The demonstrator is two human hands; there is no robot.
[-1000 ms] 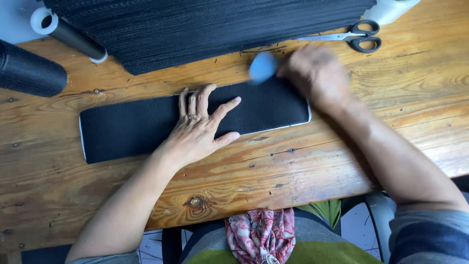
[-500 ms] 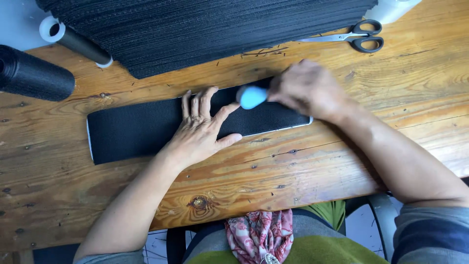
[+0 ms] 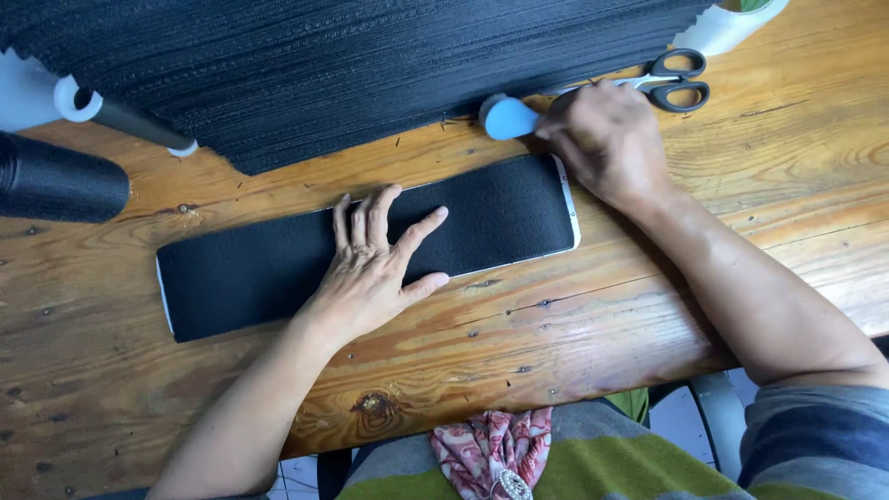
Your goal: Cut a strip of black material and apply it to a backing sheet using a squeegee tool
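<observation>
A long black strip of textured fabric (image 3: 250, 268) with a thin white edge lies flat on the wooden table (image 3: 574, 324). My left hand (image 3: 375, 268) rests palm down on the strip's middle, fingers spread. My right hand (image 3: 607, 139) hovers just past the strip's right end and grips a small light-blue rounded tool (image 3: 507, 118), held above the bare wood between the strip and the big black fabric.
A large sheet of ribbed black fabric (image 3: 370, 65) covers the table's far side. Scissors (image 3: 671, 81) lie at the far right beside a white object (image 3: 732, 28). A black roll (image 3: 56, 181) and a white-capped black tube (image 3: 120, 116) sit at the left.
My right hand has carried the blue tool from over the strip's middle back to the right, past the strip's end. My left hand has stayed pressed on the strip.
</observation>
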